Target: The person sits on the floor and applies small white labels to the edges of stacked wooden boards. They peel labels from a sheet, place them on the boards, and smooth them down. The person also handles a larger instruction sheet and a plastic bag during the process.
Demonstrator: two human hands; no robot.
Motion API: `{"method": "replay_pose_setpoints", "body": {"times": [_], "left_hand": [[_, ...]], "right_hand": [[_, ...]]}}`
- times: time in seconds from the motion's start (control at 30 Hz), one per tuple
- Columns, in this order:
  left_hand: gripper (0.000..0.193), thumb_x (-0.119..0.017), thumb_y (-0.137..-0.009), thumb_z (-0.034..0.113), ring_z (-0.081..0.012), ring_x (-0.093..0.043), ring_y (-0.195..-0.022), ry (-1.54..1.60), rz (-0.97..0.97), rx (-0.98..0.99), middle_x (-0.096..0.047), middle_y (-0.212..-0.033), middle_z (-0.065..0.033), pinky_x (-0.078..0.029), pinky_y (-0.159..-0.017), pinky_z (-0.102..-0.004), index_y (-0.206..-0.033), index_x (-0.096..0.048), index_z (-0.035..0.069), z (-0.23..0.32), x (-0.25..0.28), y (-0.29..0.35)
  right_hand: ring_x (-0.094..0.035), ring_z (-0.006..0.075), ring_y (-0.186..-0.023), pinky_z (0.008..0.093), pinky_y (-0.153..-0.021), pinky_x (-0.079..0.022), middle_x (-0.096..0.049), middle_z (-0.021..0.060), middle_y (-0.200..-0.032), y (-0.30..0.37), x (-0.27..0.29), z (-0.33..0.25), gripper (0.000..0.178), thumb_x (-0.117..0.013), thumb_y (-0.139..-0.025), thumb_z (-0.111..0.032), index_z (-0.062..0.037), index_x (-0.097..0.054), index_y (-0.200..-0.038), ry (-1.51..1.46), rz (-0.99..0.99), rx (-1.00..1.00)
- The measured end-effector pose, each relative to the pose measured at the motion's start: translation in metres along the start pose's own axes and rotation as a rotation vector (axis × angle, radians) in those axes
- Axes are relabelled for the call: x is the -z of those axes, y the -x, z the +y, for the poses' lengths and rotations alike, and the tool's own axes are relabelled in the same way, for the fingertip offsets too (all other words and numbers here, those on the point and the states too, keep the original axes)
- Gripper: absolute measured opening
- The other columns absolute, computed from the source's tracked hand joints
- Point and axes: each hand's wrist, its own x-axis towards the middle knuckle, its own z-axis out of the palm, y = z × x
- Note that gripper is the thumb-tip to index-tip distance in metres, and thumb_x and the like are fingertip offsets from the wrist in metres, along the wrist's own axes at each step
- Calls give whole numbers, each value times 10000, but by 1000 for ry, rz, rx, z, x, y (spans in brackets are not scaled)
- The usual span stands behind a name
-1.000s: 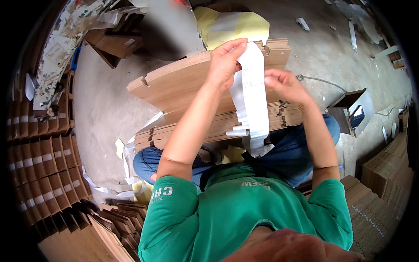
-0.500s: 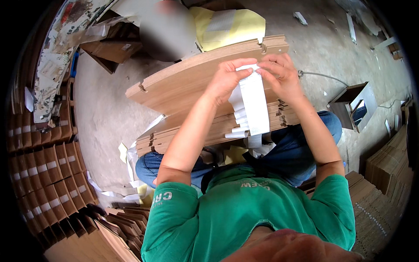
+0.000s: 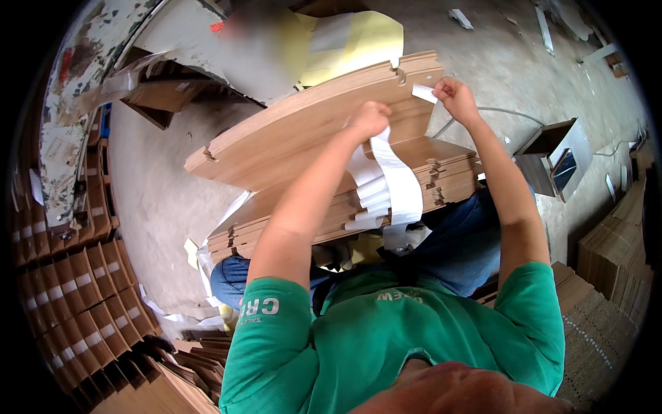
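Note:
My left hand (image 3: 370,120) is closed on a long white label strip (image 3: 395,169), which hangs in folds over a stack of notched wood-look boards (image 3: 324,207). Up and to the right, my right hand (image 3: 455,99) pinches a small white label (image 3: 424,93) by its right end. The label is apart from the strip and close to the face of the upright boards (image 3: 303,127). Those boards lean away from me behind the flat stack, with slots cut near both ends. My fingertips on the left are partly hidden by the hand.
Partitioned brown boxes (image 3: 83,297) are stacked at the left. A yellow-and-grey sheet (image 3: 352,41) lies beyond the boards. To the right stand an open box (image 3: 552,159) with a cable and piles of boards (image 3: 614,241). Paper scraps (image 3: 460,18) lie on the concrete floor.
My hands were together at the strip's upper end. The small label is now separated from it in my right hand, which has moved right; my left hand has dropped slightly with the strip.

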Motion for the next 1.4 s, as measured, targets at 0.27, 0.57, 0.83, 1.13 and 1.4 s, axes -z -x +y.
{"method": "replay_pose_setpoints", "body": {"times": [0.27,0.57,0.83,1.13,1.4], "left_hand": [[668,-436,-685,-2,-293,-521,-1103,-8,26,-86,-525,-1222,-169,-424,-905,-344,-1323,-411,192,72,-12,-19],[639,-476,-724,60,-286,-506,-1131,98,81,-118,-518,-1254,-106,-414,-918,-356,-1331,-391,240,49,-4,-12],[462,-606,-759,46,-152,-573,-903,641,233,-147,-605,-1025,-59,-456,-786,-260,-1210,-536,117,28,9,73],[372,-583,-783,-27,-89,-577,-842,1170,271,-326,-617,-986,-26,-464,-751,-226,-1143,-579,65,40,43,178],[296,-603,-826,47,-91,-568,-876,1238,390,-422,-618,-995,-37,-452,-780,-228,-1120,-581,18,46,67,197]], "right_hand": [[-539,70,-637,227,-602,-446,-615,19,-695,-14,-11,-4,96,-669,-781,-95,-38,-609,-829,46,158,-48],[-612,267,-652,346,-576,-479,-626,125,-709,-13,-7,-9,226,-724,-713,-223,-70,-600,-823,647,405,81],[-513,84,-622,251,-547,-411,-611,14,-719,-24,1,-2,276,-743,-721,-252,-30,-627,-836,-391,352,-271],[-478,78,-664,220,-614,-389,-589,0,-759,-20,-1,-13,251,-730,-731,-191,-22,-642,-894,-538,328,-458],[-512,118,-677,266,-612,-402,-607,22,-754,-2,10,-16,172,-602,-765,-162,-11,-639,-838,-300,213,-469]]}}
